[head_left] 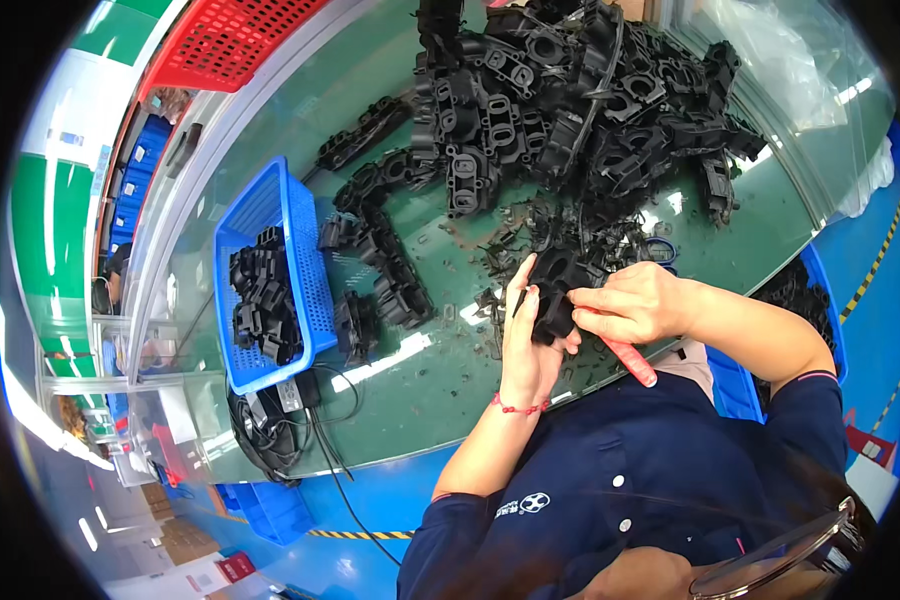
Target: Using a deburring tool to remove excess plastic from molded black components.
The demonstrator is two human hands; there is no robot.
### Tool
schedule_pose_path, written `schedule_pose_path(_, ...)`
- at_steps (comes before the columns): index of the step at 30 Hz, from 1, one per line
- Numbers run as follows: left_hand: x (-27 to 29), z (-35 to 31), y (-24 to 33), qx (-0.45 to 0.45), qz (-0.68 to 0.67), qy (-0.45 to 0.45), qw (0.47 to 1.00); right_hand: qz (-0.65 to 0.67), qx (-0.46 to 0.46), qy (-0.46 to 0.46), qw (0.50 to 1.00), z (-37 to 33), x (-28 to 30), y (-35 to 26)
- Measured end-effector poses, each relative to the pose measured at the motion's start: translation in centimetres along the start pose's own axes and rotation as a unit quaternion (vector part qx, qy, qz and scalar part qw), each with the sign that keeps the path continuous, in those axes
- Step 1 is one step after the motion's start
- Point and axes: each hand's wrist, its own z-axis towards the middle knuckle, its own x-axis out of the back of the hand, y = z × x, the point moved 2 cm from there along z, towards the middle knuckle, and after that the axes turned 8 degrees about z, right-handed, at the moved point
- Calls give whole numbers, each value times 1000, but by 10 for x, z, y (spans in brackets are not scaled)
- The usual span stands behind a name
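A black moulded plastic part is gripped in my left hand, its fingers and thumb around the near side. My right hand is closed on a red-handled tool, whose handle sticks out below the palm toward my body. The fingertips of that hand meet the part's right side. The tool's working end is hidden by the fingers and the part, so its exact kind does not show. Black trimmings lie on the green tabletop just beyond both hands.
A large heap of black moulded parts covers the far side. Left of my hands, several parts lie near a blue basket holding more. Cables run off the table's near left edge. Another blue bin stands beside my right elbow.
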Motion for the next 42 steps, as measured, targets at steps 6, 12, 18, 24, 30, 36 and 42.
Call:
schedule_pose_path(6, -2, -2, -3, -28, -3, 1, 1000, 2, -64, 188, 980, 8, 21, 14)
schedule_pose_path(12, 4, -1, 0, -80, 56, 10, 995, 277, -269, 289, 876, 1, 14, 10)
schedule_pose_path(18, 13, 0, -6, -118, 165, -13, 979, 427, -358, 313, 769, -3, 5, 6)
schedule_pose_path(24, 10, -3, -4, -127, 201, -40, 970, 509, -484, 172, 690, -12, 1, 11)
schedule_pose_path(30, 10, -4, -7, -116, 258, -70, 957, 511, -503, 171, 676, -5, -2, 11)
schedule_pose_path(36, 10, -4, -7, -129, 246, -40, 960, 512, -486, 163, 689, 2, 1, 6)
schedule_pose_path(42, 10, -4, -3, -131, 153, -26, 979, 521, -426, 303, 674, -2, 1, 11)
